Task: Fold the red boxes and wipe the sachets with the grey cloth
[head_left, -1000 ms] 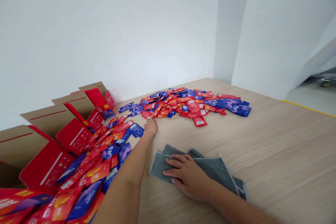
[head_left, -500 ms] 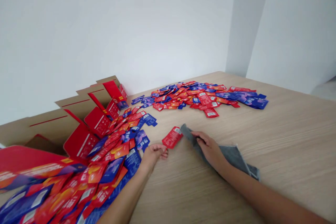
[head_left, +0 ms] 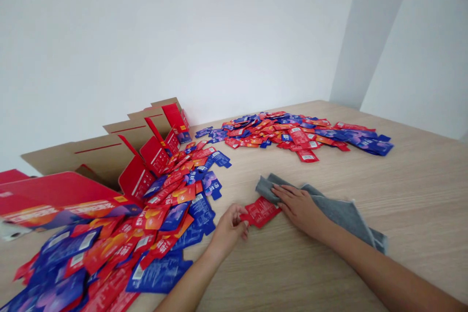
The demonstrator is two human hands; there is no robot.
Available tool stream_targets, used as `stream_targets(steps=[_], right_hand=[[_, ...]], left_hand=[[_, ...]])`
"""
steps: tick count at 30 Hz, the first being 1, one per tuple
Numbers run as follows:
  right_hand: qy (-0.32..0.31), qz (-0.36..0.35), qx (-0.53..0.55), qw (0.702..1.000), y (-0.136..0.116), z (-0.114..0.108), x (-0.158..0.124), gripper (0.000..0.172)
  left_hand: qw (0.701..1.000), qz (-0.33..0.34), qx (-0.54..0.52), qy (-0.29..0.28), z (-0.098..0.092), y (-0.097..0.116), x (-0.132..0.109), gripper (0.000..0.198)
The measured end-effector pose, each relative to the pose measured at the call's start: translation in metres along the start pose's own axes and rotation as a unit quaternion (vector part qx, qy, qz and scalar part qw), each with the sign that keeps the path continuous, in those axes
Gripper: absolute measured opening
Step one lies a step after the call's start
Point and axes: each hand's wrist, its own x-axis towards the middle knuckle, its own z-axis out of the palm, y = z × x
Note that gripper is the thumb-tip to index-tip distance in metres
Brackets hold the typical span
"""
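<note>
My left hand (head_left: 231,225) pinches the left end of a red sachet (head_left: 262,211) that lies on the wooden table. Flat on a folded grey cloth (head_left: 338,212), my right hand (head_left: 298,204) has its fingers stretched out. The cloth's left part touches the upper right edge of the red sachet, and some of that edge is hidden under it. Left of my left hand, many red and blue sachets (head_left: 153,224) lie in a long heap.
A second heap of red and blue sachets (head_left: 285,129) lies across the back of the table (head_left: 413,175). Open red boxes with brown insides (head_left: 141,165) stand in a row at the left. Behind them rises a white wall (head_left: 219,34).
My left hand has taken hold of the red sachet's end. My right hand has flattened onto the cloth, which now meets the sachet. The view has shifted left.
</note>
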Motion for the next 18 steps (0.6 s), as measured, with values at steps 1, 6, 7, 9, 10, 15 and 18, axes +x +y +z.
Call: stream_targets(steps=[1,6,7,9,10,15,18], right_hand=[[0.016,-0.005,0.011,1.0,0.004,0.002,0.001,0.042],[0.065,-0.007,0.136,0.989,0.001,0.001,0.003,0.04],[0.082,0.003,0.17,0.982,-0.002,-0.002,0.003,0.039],[0.133,0.018,0.223,0.966,-0.012,-0.01,0.0,0.038],[0.159,0.013,0.234,0.959,-0.019,-0.014,-0.002,0.038],[0.148,-0.136,0.12,0.972,-0.051,-0.026,-0.015,0.044],[0.131,-0.172,0.047,0.975,-0.055,-0.026,-0.019,0.048]], left_hand=[[0.998,0.038,0.051,0.008,0.001,0.001,-0.002,0.031],[0.939,0.16,0.302,0.042,0.008,0.012,-0.01,0.045],[0.934,0.16,0.316,0.043,0.009,0.013,-0.01,0.036],[0.948,0.122,0.29,0.04,0.011,0.013,-0.009,0.026],[0.965,0.078,0.249,0.035,0.011,0.011,-0.009,0.029],[0.992,-0.123,-0.028,0.005,0.013,0.0,-0.004,0.036],[0.986,-0.139,-0.095,0.0,0.01,-0.001,-0.003,0.038]])
